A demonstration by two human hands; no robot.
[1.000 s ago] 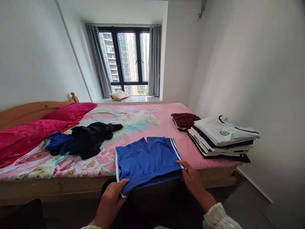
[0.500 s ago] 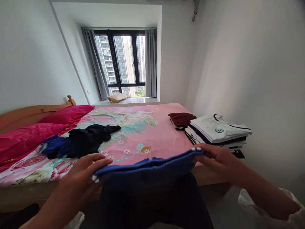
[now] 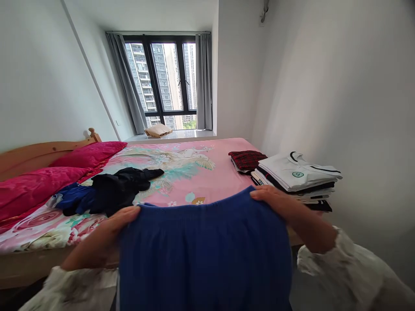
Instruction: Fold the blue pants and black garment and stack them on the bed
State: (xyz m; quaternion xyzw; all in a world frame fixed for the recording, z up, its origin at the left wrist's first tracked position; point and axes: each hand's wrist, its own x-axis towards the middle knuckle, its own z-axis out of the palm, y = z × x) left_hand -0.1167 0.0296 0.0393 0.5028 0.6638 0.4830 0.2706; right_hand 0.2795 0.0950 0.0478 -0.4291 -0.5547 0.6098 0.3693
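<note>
Currently, in the head view, a blue garment (image 3: 204, 255) hangs spread across the lower middle of the frame, lifted off the bed (image 3: 207, 181) and held by its top edge. The left hand (image 3: 106, 235) pinches the upper left corner, its grip closed on the cloth. The right hand (image 3: 275, 203) closes its grip on the upper right corner. By my reading the piece is being held up and stretched flat. Handling it from here calls for keeping both corners level and taut.

No box, basket or drawer shows; the bed carries everything. A stack of folded clothes (image 3: 298, 179) sits at middle right, with a plaid piece (image 3: 246, 160) just beside it. A heap of dark clothes (image 3: 119, 190) lies at middle left, near red pillows (image 3: 35, 185).
</note>
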